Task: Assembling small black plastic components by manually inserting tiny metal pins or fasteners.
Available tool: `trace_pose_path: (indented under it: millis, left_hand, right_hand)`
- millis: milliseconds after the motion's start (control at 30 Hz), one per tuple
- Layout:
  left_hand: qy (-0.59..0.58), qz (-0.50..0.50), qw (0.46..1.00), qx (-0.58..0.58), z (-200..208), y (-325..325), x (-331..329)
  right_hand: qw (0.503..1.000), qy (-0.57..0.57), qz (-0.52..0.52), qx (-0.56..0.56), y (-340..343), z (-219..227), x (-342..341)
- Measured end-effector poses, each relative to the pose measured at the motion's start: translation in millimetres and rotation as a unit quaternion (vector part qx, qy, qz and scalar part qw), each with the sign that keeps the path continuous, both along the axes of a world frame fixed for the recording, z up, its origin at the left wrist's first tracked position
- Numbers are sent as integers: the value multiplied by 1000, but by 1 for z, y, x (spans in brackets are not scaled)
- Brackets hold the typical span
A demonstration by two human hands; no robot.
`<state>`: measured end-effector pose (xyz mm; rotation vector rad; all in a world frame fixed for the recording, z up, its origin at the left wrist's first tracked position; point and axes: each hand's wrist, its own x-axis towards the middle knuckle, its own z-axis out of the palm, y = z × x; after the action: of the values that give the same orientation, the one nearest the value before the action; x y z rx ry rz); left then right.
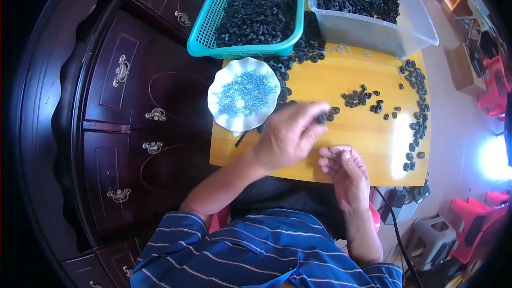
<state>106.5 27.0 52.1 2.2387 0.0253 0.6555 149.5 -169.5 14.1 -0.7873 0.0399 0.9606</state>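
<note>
My left hand [290,133] is over the middle of the yellow table, thumb and forefinger bent around a small black ring-shaped part [321,119]. Right beside those fingertips lie a few similar black rings [334,111]. At the table's near edge, my right hand [348,169] has its fingers curled and its thumb pressed to the forefinger; whatever it pinches is too small to make out. A white plate [213,100] with a wavy rim stands to the left of my left hand. Heaped on it are many small, thin, bluish pieces [248,88] that look like metal springs or clips.
A green plastic basket [240,52] full of black parts and a clear bin [368,29] with black rings stand at the back. Small black pieces [357,97] cluster right of centre. More rings line the right table edge [418,122]. Dark wooden drawers [133,85] are at left.
</note>
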Motion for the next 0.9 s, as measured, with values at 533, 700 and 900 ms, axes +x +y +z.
trace_pose_path:
  millis: [533, 700, 900]
  left_hand:
    - [107, 7, 981, -161, 62, 107, -25]
    - [130, -221, 921, -294, 65, 68, -77]
    - [95, -441, 755, -475, 54, 14, -118]
  right_hand:
    - [1000, -17, 13, -22, 1, 1, -2]
    - [999, -22, 12, -33, 2, -1, -1]
    - [997, -68, -5, -20, -3, -11, 3]
